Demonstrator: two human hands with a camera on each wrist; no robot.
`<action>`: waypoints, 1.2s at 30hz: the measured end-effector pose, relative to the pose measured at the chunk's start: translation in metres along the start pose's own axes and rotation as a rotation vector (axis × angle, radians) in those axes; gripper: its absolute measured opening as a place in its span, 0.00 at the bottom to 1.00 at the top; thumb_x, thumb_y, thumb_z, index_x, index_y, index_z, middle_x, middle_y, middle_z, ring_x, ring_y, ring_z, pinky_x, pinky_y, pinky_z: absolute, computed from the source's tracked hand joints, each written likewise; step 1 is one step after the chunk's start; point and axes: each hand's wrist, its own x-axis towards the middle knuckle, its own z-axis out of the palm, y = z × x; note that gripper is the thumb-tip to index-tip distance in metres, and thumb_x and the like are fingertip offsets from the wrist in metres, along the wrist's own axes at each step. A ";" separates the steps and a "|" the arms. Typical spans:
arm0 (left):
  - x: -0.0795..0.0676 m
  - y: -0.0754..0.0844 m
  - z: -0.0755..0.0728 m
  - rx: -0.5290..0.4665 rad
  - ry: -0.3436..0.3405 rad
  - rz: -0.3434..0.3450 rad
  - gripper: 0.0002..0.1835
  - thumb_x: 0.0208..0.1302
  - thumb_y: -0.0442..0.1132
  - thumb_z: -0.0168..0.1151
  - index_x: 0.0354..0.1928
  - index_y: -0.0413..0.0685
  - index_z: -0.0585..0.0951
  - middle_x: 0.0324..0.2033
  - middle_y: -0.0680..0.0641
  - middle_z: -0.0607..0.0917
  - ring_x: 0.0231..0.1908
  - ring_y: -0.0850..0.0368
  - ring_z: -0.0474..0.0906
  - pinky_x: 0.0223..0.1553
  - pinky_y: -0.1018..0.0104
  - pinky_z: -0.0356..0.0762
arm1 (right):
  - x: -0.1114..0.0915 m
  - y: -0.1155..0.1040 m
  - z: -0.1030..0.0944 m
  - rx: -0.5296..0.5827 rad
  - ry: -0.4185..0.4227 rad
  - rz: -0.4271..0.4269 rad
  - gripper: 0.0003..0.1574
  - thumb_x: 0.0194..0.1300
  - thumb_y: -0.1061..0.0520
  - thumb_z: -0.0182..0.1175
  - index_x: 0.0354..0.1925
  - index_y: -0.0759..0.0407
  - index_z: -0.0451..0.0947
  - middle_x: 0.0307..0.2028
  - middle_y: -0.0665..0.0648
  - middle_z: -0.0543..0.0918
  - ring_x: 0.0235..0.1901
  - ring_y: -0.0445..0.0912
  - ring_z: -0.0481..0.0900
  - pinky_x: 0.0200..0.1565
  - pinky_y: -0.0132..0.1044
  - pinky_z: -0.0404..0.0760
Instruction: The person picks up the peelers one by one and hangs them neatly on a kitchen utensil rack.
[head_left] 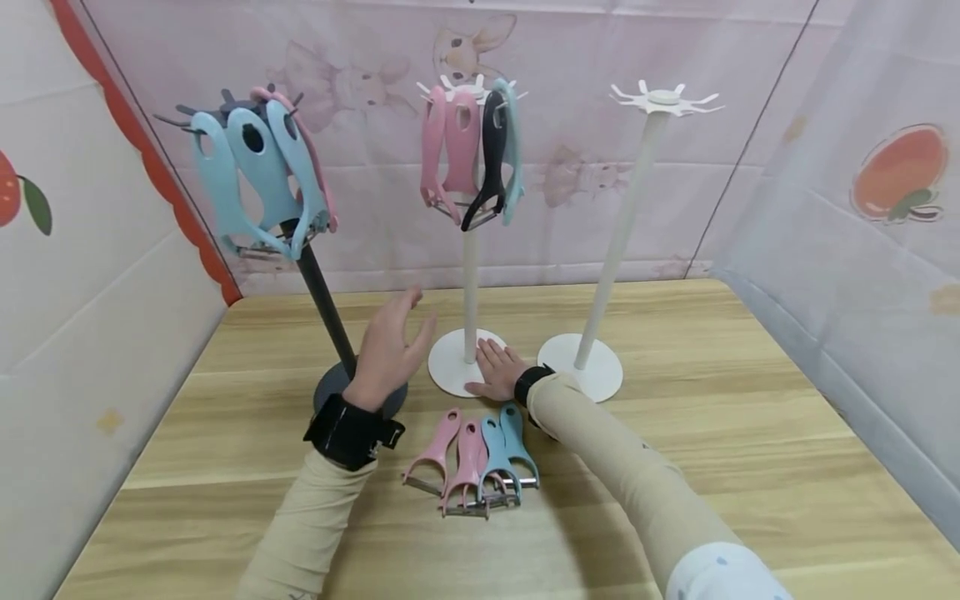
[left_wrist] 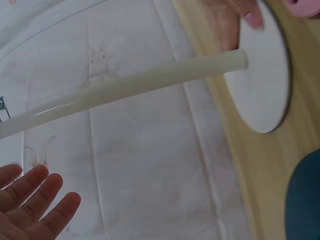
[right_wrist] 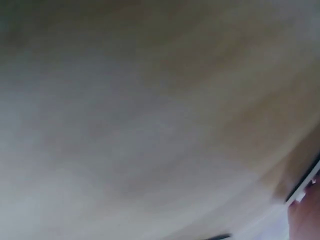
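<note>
My left hand [head_left: 390, 346] hovers above the dark base of the left stand with nothing in its grasp, fingers apart and loosely extended. In the left wrist view, the left fingers [left_wrist: 42, 205] show at the lower left. My right hand [head_left: 498, 371] rests on the round white base [head_left: 446, 367] of the middle stand, fingers straight beside its pole [head_left: 470, 283]. Pink peelers [head_left: 462, 142], a black peeler [head_left: 492, 158] and a light-blue peeler [head_left: 513, 154] hang from that stand's top. Just in front of its base lie pink peelers [head_left: 468, 454] and blue peelers [head_left: 495, 450].
At the left, a dark stand [head_left: 322, 296] carries light-blue peelers [head_left: 262, 167] and a pink peeler [head_left: 318, 171]. A second white stand [head_left: 618, 233] with bare hooks stands right of the middle one. Fabric walls enclose the wooden table [head_left: 712, 400]. The right wrist view is mostly blurred.
</note>
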 end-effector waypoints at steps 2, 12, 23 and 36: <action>-0.008 0.000 0.002 -0.008 0.004 -0.002 0.19 0.64 0.37 0.53 0.53 0.32 0.72 0.47 0.35 0.77 0.48 0.43 0.73 0.49 0.51 0.69 | -0.002 0.000 -0.002 -0.017 0.005 -0.001 0.51 0.66 0.31 0.35 0.70 0.62 0.37 0.70 0.59 0.38 0.69 0.50 0.35 0.66 0.47 0.42; -0.034 0.002 0.001 0.014 -0.068 0.019 0.19 0.63 0.39 0.55 0.54 0.35 0.73 0.51 0.37 0.75 0.54 0.44 0.69 0.54 0.53 0.65 | -0.051 -0.002 -0.020 0.077 0.127 -0.057 0.44 0.70 0.37 0.36 0.70 0.64 0.39 0.70 0.63 0.41 0.69 0.53 0.37 0.65 0.51 0.45; -0.049 0.008 -0.005 -0.006 -0.029 0.049 0.15 0.61 0.36 0.57 0.47 0.34 0.75 0.50 0.36 0.76 0.54 0.43 0.68 0.56 0.53 0.64 | -0.125 0.015 -0.009 0.109 0.230 -0.096 0.45 0.70 0.40 0.40 0.68 0.70 0.41 0.68 0.68 0.45 0.68 0.57 0.39 0.63 0.56 0.48; -0.067 0.011 -0.003 0.040 -0.160 -0.006 0.20 0.61 0.38 0.59 0.53 0.35 0.73 0.50 0.38 0.77 0.53 0.44 0.69 0.53 0.51 0.67 | -0.139 0.088 0.020 0.160 0.254 0.150 0.47 0.68 0.44 0.44 0.61 0.86 0.46 0.62 0.82 0.47 0.64 0.69 0.44 0.61 0.58 0.48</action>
